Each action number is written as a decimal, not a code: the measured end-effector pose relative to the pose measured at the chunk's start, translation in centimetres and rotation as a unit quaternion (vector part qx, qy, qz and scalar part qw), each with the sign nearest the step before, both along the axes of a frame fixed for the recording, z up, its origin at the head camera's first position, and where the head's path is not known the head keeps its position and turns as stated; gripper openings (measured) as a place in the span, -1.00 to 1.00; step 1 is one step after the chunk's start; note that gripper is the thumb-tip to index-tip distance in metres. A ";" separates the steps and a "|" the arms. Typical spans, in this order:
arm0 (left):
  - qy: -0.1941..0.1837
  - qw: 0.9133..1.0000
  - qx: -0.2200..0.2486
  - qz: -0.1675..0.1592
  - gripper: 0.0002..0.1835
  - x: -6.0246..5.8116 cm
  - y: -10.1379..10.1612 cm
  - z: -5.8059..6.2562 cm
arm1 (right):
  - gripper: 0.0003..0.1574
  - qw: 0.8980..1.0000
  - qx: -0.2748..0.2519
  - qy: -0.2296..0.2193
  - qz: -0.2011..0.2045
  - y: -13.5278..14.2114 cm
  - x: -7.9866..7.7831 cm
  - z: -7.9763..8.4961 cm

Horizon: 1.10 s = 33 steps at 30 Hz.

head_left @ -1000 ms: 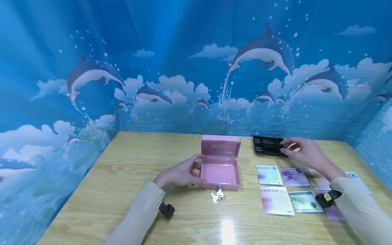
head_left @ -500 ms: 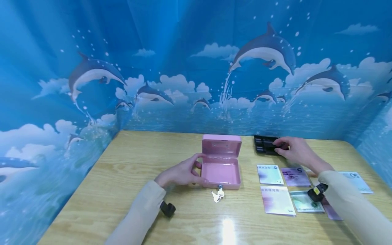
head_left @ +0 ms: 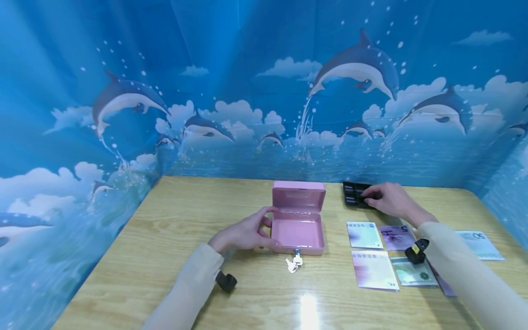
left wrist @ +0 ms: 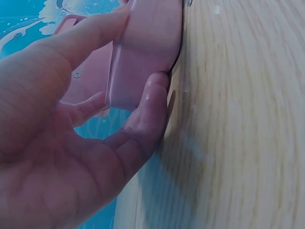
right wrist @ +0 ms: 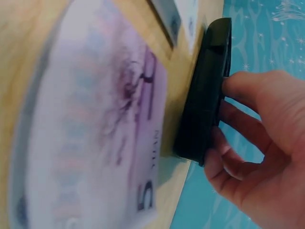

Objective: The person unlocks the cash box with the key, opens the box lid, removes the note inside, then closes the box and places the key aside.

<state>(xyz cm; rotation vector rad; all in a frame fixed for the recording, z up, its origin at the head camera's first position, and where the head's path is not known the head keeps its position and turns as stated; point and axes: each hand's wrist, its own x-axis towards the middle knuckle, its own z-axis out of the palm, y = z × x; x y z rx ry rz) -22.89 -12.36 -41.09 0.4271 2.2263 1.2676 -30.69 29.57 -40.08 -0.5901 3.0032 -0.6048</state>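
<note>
A pink metal cash box [head_left: 297, 233] stands with its lid [head_left: 298, 199] raised, keys [head_left: 294, 262] hanging from its front lock. My left hand [head_left: 247, 232] grips the box's left side, with the thumb and fingers spread along its wall; the left wrist view shows a fingertip near its bottom edge. At the back right lies a black compartment tray [head_left: 351, 196]. My right hand [head_left: 389, 200] reaches over the tray, fingers bent. In the right wrist view its fingertips go behind the tray's rim [right wrist: 202, 95], so whatever they may hold is hidden.
Several banknotes lie in rows in front of the tray, among them a purple 5 note [head_left: 397, 237], a green note [head_left: 412, 271] and a pale pink note [head_left: 374, 270]. A 50 note [head_left: 480, 245] lies right of my forearm. A dolphin-print curtain [head_left: 264, 91] hangs behind the table.
My right hand has moved left across the tray, and its forearm has shifted left over the banknotes. The tray, the cash box and my left hand stay in place.
</note>
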 end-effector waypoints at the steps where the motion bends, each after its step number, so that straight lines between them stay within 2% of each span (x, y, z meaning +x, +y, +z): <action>1: 0.000 1.000 0.000 0.000 0.03 0.0 0.0 0.0 | -0.68 1.000 0.000 -0.005 -0.001 0.0 -0.1 0.1; 13: -0.002 1.000 0.006 0.001 0.02 0.1 0.0 0.0 | -0.77 0.999 0.030 -0.030 -0.007 -0.5 -0.7 0.5; 19: -0.006 1.000 0.012 0.001 0.02 0.1 -0.1 0.0 | -0.80 0.999 0.022 -0.036 -0.009 -0.5 -0.7 0.4; 33: -0.006 1.000 0.012 0.001 0.03 0.1 0.0 -0.1 | -0.78 0.999 0.034 -0.003 0.007 -0.5 0.0 0.3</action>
